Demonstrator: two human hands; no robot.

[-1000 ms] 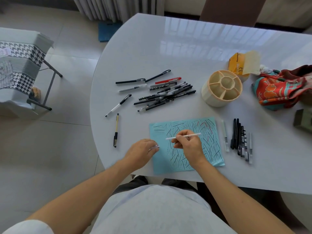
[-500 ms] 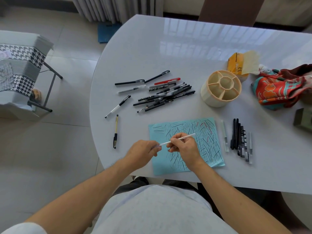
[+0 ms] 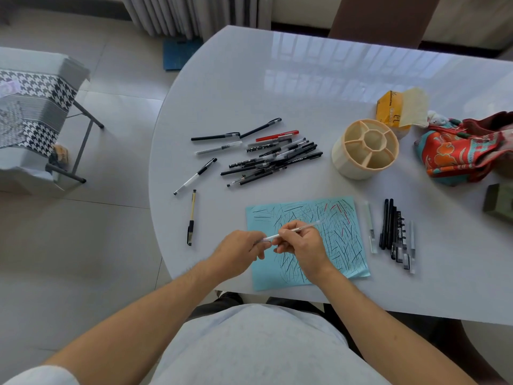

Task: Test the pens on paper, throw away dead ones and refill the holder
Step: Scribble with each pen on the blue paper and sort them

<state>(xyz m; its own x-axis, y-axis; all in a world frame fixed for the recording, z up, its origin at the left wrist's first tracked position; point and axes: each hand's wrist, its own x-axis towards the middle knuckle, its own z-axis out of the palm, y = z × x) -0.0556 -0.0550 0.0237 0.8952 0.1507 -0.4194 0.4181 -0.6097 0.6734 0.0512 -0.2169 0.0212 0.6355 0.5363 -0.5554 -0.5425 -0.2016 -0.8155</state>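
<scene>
Right hand grasps slim white pen mid-barrel, lower centre, over scribbled blue paper; left hand pinches its cap end. Judgement: push cap straight along barrel, then lay pen down.

Home: curtains, tiled floor, table.

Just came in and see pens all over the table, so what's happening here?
A person is testing pens. Both hands, left and right, hold a clear white pen over a blue paper covered in scribbles. A pile of pens lies beyond the paper, and a neat row of pens sits to its right. The beige holder has nothing in it yet.
</scene>
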